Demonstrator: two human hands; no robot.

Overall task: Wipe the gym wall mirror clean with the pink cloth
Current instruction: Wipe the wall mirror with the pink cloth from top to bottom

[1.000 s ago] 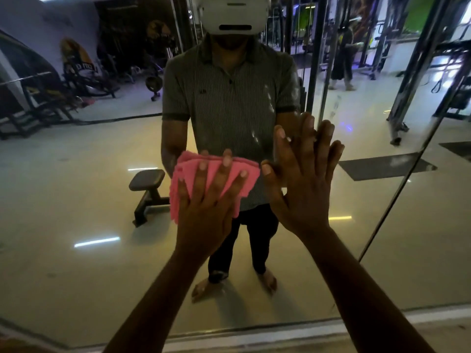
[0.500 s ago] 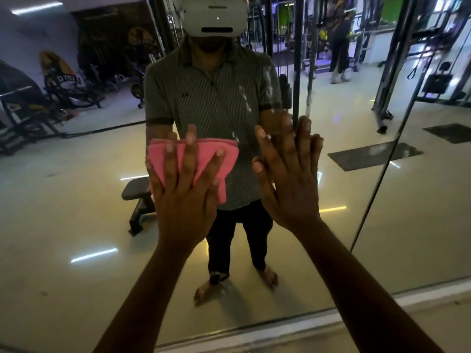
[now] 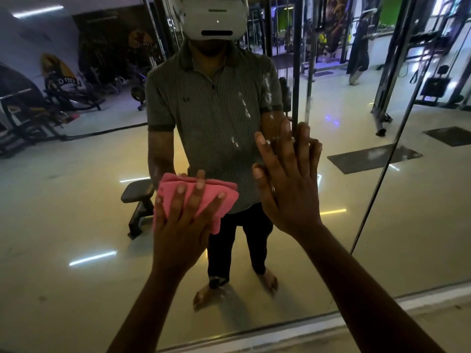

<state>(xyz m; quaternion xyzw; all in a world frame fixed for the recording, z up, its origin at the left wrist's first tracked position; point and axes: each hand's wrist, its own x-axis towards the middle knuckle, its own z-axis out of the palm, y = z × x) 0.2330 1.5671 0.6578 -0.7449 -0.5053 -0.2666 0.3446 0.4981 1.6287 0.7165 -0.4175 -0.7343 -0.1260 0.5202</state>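
The gym wall mirror (image 3: 76,225) fills the head view and reflects me and the gym behind. My left hand (image 3: 183,220) presses the folded pink cloth (image 3: 204,192) flat against the glass with straight, spread fingers. To its right, my right hand (image 3: 288,184) lies flat on the mirror, fingers straight and pointing up. White smears (image 3: 246,105) streak the glass above my right hand, over the reflected shirt.
A vertical seam (image 3: 382,159) between mirror panels runs down right of my right hand. The mirror's bottom frame (image 3: 280,329) sits low, with floor beneath. Reflected are a bench (image 3: 137,197), machines at left, and a person (image 3: 359,54) far back.
My left hand has slid the pink cloth leftward and a little down on the glass. My view has tilted up. The right hand stays flat on the mirror.
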